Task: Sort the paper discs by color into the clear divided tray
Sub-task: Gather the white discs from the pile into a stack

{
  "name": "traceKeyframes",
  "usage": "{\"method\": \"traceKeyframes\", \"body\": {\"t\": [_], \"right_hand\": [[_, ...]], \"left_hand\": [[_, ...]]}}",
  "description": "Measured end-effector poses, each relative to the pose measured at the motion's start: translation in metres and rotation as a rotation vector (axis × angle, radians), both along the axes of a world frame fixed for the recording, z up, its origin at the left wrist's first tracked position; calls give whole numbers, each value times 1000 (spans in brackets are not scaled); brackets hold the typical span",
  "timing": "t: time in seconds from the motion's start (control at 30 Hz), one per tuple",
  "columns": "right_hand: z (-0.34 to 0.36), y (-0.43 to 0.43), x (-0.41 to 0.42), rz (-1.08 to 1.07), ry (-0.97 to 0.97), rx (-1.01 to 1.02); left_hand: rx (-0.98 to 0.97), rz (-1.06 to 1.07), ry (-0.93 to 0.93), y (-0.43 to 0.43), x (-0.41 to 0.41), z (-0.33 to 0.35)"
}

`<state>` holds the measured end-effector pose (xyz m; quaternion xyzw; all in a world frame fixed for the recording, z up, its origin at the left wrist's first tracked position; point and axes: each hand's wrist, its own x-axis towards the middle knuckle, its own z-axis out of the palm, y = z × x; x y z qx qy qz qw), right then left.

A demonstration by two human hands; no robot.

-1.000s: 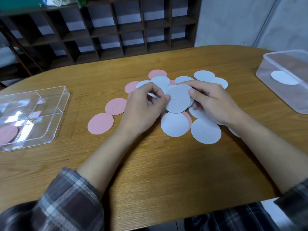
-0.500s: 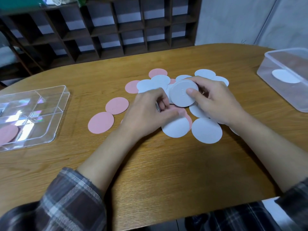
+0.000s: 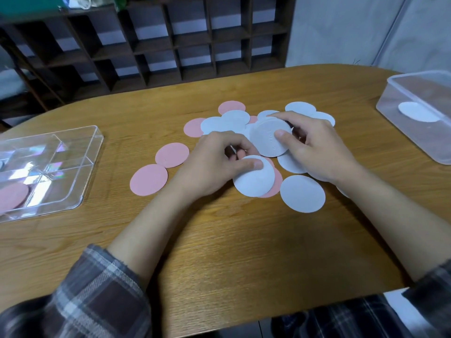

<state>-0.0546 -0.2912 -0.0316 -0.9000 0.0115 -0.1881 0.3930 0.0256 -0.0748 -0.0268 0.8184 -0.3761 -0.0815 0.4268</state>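
Paper discs flat, round, matte, counter middle. Right hand grips white stack; left hand pinches white disc just beside.

pile: pink and white paper discs on the table
left hand: at the pile's near edge, pinches a white disc
right hand: over the pile, holds a white stack
divided tray: well left of the pile, pink disc inside
clear box: well right of the pile, white circle inside
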Motion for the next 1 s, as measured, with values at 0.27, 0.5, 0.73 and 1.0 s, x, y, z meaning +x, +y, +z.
{"method": "traceKeyframes", "body": {"t": [0.27, 0.5, 0.73, 1.0], "right_hand": [[-2, -1, 2, 82, 10, 127], [-3, 1, 2, 131, 63, 178], [-5, 4, 1, 129, 118, 16], [1, 7, -2, 96, 70, -160]], "left_hand": [[-300, 170, 154, -5, -1, 3], [-259, 321, 35, -10, -3, -9], [-150, 295, -282, -9, -12, -7], [-121, 285, -383, -9, -11, -10]]}}
